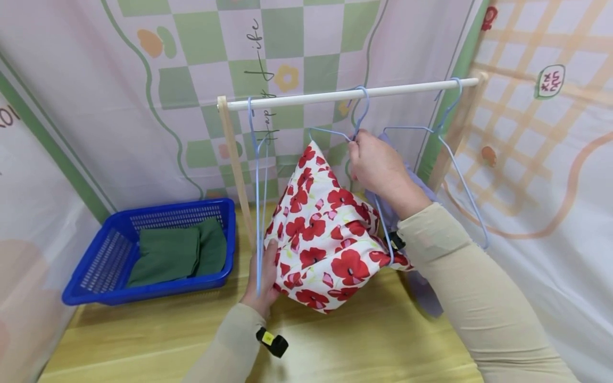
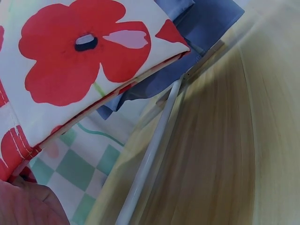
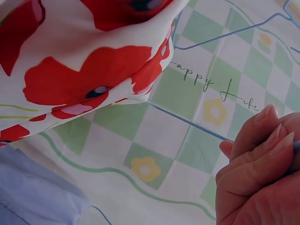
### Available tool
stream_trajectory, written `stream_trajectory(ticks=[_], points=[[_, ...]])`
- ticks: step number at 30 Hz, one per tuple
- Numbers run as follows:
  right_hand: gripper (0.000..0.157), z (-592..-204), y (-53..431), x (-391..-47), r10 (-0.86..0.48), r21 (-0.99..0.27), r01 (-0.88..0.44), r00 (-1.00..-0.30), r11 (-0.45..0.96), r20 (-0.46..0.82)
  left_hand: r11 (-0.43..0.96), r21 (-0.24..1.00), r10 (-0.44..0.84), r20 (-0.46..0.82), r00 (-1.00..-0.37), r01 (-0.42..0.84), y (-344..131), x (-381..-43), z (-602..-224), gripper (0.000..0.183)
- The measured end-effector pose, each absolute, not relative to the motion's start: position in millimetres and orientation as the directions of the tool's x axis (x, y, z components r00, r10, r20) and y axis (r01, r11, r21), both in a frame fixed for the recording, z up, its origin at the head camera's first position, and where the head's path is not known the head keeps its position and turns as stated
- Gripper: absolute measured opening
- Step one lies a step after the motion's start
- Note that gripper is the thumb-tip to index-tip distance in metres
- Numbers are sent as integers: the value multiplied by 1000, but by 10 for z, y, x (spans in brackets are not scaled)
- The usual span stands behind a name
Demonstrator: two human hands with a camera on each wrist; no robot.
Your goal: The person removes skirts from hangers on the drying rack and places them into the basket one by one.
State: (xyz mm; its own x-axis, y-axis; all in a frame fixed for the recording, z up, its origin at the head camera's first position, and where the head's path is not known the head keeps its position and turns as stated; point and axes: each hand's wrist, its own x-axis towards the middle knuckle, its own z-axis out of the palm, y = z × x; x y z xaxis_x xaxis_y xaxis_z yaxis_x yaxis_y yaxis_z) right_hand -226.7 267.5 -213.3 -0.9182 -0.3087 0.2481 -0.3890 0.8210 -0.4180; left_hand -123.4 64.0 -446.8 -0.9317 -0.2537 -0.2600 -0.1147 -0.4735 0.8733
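A: Right hand (image 1: 380,165)?
B: Grip closed around the middle hanger (image 1: 330,131), at the base of its hook, just under the rail (image 1: 306,99).
A: Left hand (image 1: 263,276)?
B: Well below the rail; grip closed on the edge of the floral cloth (image 1: 316,234).
A: Cloth position?
B: Below the rail's middle, its peak at one end of that hanger. How far it is threaded on: cannot tell.
A: Surroundings?
B: Left hanger (image 1: 259,213) and right hanger (image 1: 457,170) hang from the rail; blue basket (image 1: 158,290) with green cloth (image 1: 167,252) left of it, on the table (image 1: 383,340).
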Motion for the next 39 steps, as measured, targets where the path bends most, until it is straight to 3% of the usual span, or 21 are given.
stream_trajectory(ticks=[18, 29, 39], points=[[39, -2128, 2769, -2290, -307, -414, -384, -920, 825, 242, -456, 878, -222, -275, -936, -149, 662, -1069, -4234, 54], [36, -2133, 2840, -2322, -307, -408, -389, -917, 826, 253, -373, 915, -310, -278, -909, -152, 633, -1089, -4360, 53], [37, -2108, 2859, -2308, -298, -408, -376, -923, 832, 243, -394, 899, -280, -315, -907, -191, 587, -1069, -4302, 59]])
